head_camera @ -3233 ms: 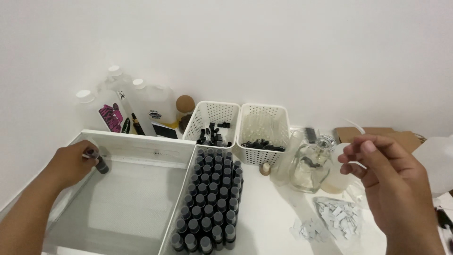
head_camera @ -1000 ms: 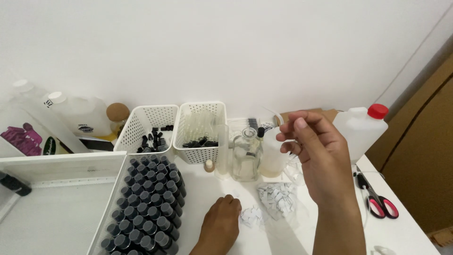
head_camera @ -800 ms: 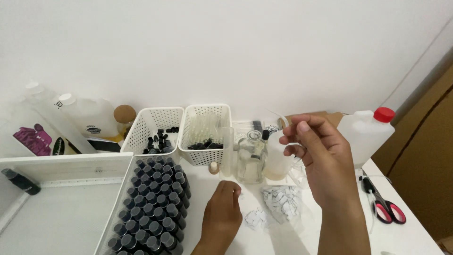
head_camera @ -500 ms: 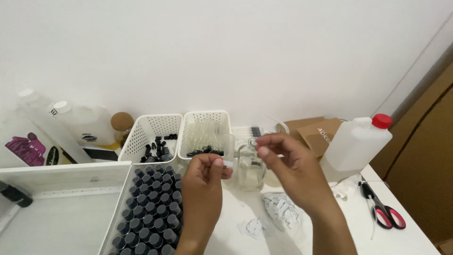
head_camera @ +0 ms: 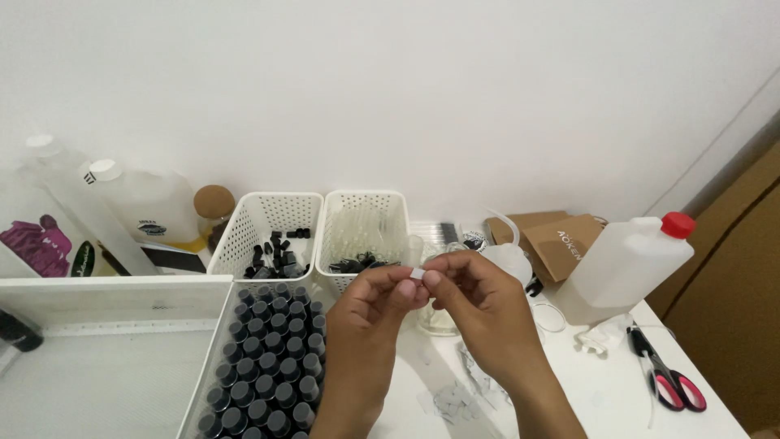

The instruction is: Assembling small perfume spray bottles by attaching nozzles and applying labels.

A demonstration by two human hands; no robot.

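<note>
My left hand [head_camera: 370, 321] and my right hand [head_camera: 479, 305] meet in the middle of the view, above the table. Their fingertips pinch one small, clear, tube-like piece [head_camera: 415, 268] between them. Just below and left of my hands lies a white tray [head_camera: 213, 358] packed with several small dark capped bottles [head_camera: 268, 366]. Behind my hands stand two white perforated baskets: the left basket [head_camera: 268, 236] holds small black caps, the right basket [head_camera: 366, 232] holds clear tubes with black parts.
A larger white tray [head_camera: 97, 325] sits at the left with a dark bottle [head_camera: 16, 329] at its edge. Plastic jugs [head_camera: 150, 207] stand behind it. At the right are a red-capped white jug [head_camera: 626, 264], a brown carton [head_camera: 561, 236] and red-handled scissors [head_camera: 662, 378]. Small clear packets [head_camera: 451, 398] lie under my hands.
My left hand rose from the table by the packets and joined my right hand. Both hands now pinch the small clear piece together. The view shifted slightly left.
</note>
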